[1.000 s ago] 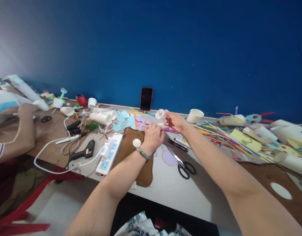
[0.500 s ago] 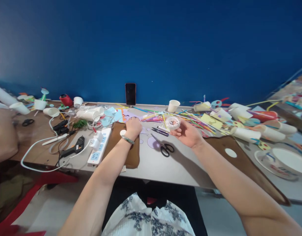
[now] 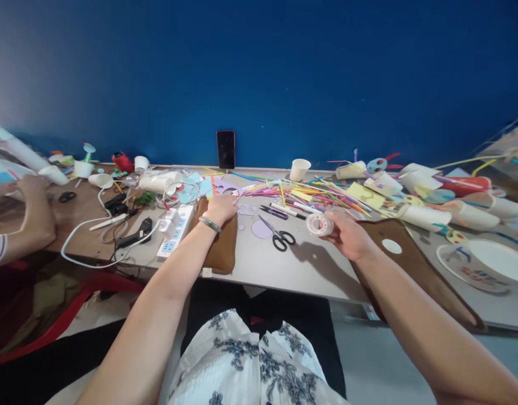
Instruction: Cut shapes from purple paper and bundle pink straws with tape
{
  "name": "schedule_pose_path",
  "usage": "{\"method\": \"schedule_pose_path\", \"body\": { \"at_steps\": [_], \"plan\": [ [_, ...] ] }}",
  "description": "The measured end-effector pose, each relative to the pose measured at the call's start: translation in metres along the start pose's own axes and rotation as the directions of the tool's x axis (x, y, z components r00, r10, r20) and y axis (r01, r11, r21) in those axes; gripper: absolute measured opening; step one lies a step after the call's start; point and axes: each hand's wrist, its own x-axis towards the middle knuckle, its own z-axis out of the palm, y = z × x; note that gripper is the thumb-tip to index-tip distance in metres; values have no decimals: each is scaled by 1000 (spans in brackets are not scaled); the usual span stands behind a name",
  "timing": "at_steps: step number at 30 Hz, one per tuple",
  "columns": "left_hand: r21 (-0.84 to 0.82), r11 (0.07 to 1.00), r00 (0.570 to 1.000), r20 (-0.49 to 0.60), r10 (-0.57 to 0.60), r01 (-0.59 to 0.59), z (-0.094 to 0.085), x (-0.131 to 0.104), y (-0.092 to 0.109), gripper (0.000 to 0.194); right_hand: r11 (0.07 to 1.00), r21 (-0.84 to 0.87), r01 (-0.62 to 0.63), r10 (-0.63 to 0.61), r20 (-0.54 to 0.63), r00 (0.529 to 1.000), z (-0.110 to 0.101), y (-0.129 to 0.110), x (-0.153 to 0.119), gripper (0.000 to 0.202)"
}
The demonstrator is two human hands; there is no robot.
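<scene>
My right hand grips what looks like a roll of clear tape, its round side facing me, raised over the table. My left hand, with a bracelet at the wrist, is closed above the brown mat; a small whitish bit shows at its fingertips, too small to name. Between the hands lie black-handled scissors with open blades, touching a purple paper circle. Beyond them are purple snips and a white pen with a black end.
Colourful pipe cleaners spread along the back, near a paper cup and a phone against the wall. Left are a power strip, a glue gun, cables and another person's arm. Paper tubes lie right.
My right hand has moved right and toward me with the tape roll, turning it. My left hand has drawn slightly left, and a whitish bit now shows at its fingertips. The view has shifted slightly.
</scene>
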Motion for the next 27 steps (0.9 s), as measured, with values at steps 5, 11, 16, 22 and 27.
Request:
{"method": "schedule_pose_path", "body": {
  "at_steps": [5, 11, 16, 22, 27],
  "plan": [
    [56, 997, 993, 110, 51, -58, -4, -34, 13, 36, 626, -726, 285, -264, 146, 953, -4, 13, -18, 43],
    [39, 998, 989, 136, 52, -57, 0, -63, 9, 35, 124, -915, 385, -333, 327, 884, 13, 29, -27, 35],
    [-12, 998, 996, 66, 58, -57, 6, -60, 6, 40, 58, -886, 461, -417, 397, 817, 11, 45, -20, 33],
    [-84, 977, 981, -31, 194, -196, 2, -39, 38, 34, 130, -845, 519, -525, 385, 759, 7, 43, -22, 26],
    [-92, 952, 954, -88, 286, -293, 4, -26, 53, 30, 154, -737, 658, -700, 388, 600, 0, 60, -96, 9]
  ]
}}
